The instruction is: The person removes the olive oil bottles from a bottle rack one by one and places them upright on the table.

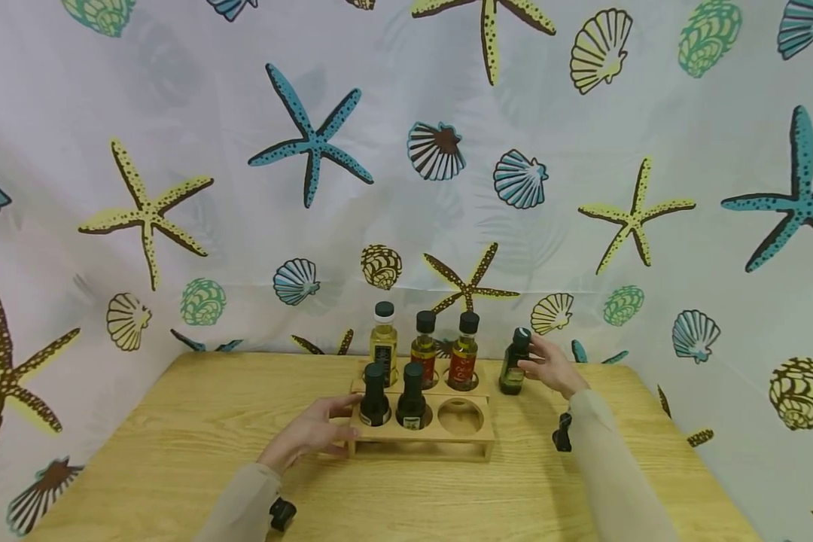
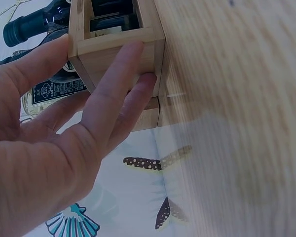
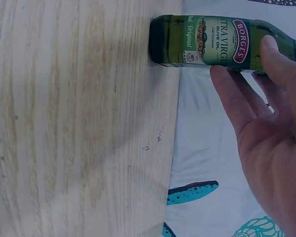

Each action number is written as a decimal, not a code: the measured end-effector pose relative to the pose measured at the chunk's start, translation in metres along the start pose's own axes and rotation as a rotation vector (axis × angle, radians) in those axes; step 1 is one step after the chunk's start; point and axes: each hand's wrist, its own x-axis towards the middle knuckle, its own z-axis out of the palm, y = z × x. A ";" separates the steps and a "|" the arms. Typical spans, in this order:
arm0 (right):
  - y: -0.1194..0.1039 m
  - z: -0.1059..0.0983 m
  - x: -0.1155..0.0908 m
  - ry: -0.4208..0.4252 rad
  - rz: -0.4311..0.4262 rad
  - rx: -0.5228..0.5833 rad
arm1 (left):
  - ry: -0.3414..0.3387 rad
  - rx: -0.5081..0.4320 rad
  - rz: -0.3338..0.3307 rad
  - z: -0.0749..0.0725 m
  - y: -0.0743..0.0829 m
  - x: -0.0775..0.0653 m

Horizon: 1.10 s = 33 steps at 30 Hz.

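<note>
On the right, an olive oil bottle (image 1: 513,369) of green glass leans slightly, its base at or just above the table. My right hand (image 1: 550,363) holds its upper part between thumb and fingers; the Borges label (image 3: 222,42) shows in the right wrist view. A two-tier wooden rack (image 1: 420,449) stands mid-table. Against its left end rests my left hand (image 1: 315,430), with fingers extended along the wood in the left wrist view. Two dark bottles (image 1: 412,399) occupy the rack's front row, beside an empty round hole (image 1: 461,416) on the right.
The back row holds a pale yellow oil bottle (image 1: 384,342) and two red-labelled bottles (image 1: 464,354). Behind the wooden table (image 1: 244,406) hangs a white curtain (image 1: 393,218) with starfish and shells, close to the bottles and the back edge.
</note>
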 end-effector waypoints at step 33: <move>-0.001 -0.008 -0.010 0.091 -0.072 -0.025 | -0.021 -0.030 0.005 -0.003 -0.004 -0.001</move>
